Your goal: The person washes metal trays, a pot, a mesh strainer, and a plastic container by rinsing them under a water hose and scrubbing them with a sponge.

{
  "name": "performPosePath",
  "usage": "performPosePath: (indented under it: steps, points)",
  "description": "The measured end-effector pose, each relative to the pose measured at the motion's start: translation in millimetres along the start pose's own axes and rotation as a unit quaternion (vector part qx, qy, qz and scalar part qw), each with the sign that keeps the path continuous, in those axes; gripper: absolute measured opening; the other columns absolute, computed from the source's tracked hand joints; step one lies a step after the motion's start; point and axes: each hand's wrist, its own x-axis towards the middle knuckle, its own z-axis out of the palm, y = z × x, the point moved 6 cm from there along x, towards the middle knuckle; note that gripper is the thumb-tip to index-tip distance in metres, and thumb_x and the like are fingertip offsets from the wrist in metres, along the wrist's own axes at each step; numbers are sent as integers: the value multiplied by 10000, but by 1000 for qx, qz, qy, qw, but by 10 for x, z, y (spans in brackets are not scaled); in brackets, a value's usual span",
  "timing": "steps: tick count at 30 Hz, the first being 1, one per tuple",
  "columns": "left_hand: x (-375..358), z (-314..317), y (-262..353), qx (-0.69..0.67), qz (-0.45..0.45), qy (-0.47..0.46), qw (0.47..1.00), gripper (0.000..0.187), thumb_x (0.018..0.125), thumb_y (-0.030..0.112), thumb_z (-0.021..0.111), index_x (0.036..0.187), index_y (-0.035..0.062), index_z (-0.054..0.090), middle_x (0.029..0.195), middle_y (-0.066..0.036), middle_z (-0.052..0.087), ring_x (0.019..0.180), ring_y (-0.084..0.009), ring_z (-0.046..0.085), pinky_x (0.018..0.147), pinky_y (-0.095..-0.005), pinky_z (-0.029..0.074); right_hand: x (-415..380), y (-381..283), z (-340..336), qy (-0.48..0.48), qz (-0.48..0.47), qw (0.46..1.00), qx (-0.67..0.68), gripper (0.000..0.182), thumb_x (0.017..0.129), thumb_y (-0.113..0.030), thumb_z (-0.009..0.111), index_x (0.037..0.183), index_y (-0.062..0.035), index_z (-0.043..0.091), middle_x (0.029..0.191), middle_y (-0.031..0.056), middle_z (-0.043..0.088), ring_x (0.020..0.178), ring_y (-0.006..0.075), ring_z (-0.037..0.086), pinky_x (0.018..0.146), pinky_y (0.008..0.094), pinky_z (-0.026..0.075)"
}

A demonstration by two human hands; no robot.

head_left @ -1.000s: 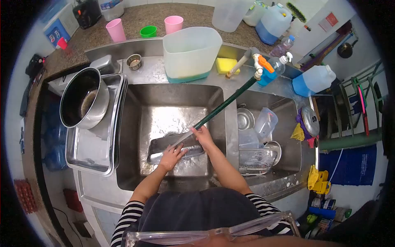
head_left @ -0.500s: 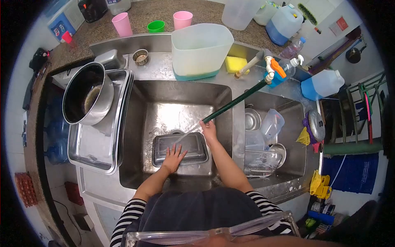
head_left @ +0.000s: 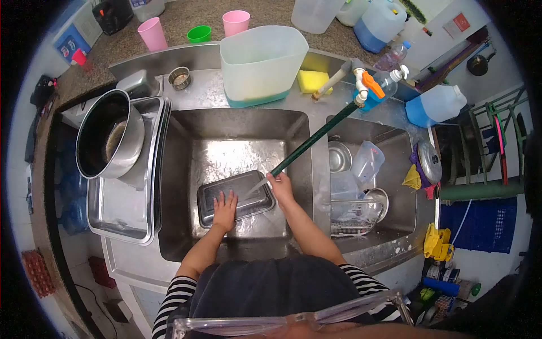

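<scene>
Wearing striped sleeves [head_left: 182, 287], reaching over the near edge into the main basin [head_left: 254, 124]. Resting left hand [head_left: 224, 211] on the near left part of the rectangular pan [head_left: 253, 210], with fingers loose, spread and laid on its surface, not clenched. Grasping the end of the green hose [head_left: 316, 137] in right hand [head_left: 281, 188], with fingers closed around it, just beside the pan's right end; can't tell about contact with the pan there. Sending water [head_left: 259, 185] from the hose onto the pan, just ahead and right of left fingertips. Lying at a slant on the basin floor, under left fingers. Right of right fingers, in the side basin [head_left: 403, 183]: metal bowl [head_left: 340, 156] and clear plastic container [head_left: 368, 162]. Well left of left fingers: stacked metal trays [head_left: 117, 217], with a tilted pot [head_left: 134, 141] on top. Beyond both hands, past the far basin edge: translucent bin [head_left: 262, 63] with teal liquid at the bottom, yellow sponge [head_left: 312, 81] to its right, then orange-handled tap [head_left: 371, 83], feeding the hose. Farthest ahead of left fingers, on the counter [head_left: 116, 63]: green cup [head_left: 199, 34] between two pink cups [head_left: 152, 34].
</scene>
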Motion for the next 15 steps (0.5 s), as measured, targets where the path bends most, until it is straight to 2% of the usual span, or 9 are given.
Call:
performPosePath:
  steps: [3,4,5,8,9,11,12,15]
  points:
    - [23,43,115,2,19,17,1000,699,726,108,540,1338,138,204,1410,-83,118,1287,-346,120,1009,-540,136,-73,-16,62,-39,22,998,50,206,793,-244,612,893,-71,563,732,-18,519,604,83,459,506,222,366]
    - [30,74,152,-4,36,25,999,663,753,82,496,1342,167,204,1414,-68,113,1288,-346,116,1002,-556,138,-58,-22,58,-39,24,998,38,212,802,-233,600,902,-52,555,764,6,541,662,106,493,564,244,400]
    - [33,110,159,-4,37,26,999,663,753,82,496,1342,167,204,1414,-68,113,1288,-346,116,1002,-556,138,-28,-37,57,-38,23,998,38,212,802,-233,600,902,-52,555,764,6,541,662,106,493,564,244,400]
    - [-20,177,195,-3,78,16,997,666,772,82,477,1350,223,178,1420,-47,93,1291,-340,108,990,-578,139,234,66,-51,60,-15,997,-54,222,793,-214,601,901,-25,557,823,77,580,810,185,540,730,301,412]
    - [-65,187,181,17,100,3,995,716,746,55,505,1350,239,168,1420,-35,92,1288,-345,112,981,-592,148,330,104,-43,59,-14,997,-52,222,793,-214,601,901,-25,557,823,77,580,810,185,540,730,301,412]
    - [-143,176,95,39,120,-12,992,767,721,27,533,1350,254,157,1420,-24,91,1286,-350,116,972,-606,157,484,34,-31,98,-95,980,-147,260,764,-230,617,864,0,551,827,129,589,800,255,565,712,340,421]
    - [-191,183,52,61,147,-34,987,771,725,31,531,1352,262,146,1423,-23,78,1289,-345,106,968,-613,155,522,-36,30,97,-102,983,-119,253,765,-230,615,852,-1,554,834,138,595,793,253,565,709,337,420]
    - [-304,148,-41,97,193,-88,972,774,732,37,526,1354,274,131,1426,-23,60,1295,-339,87,966,-617,154,562,-153,133,83,-61,992,-79,246,769,-224,609,839,5,554,814,138,598,790,242,565,704,332,418]
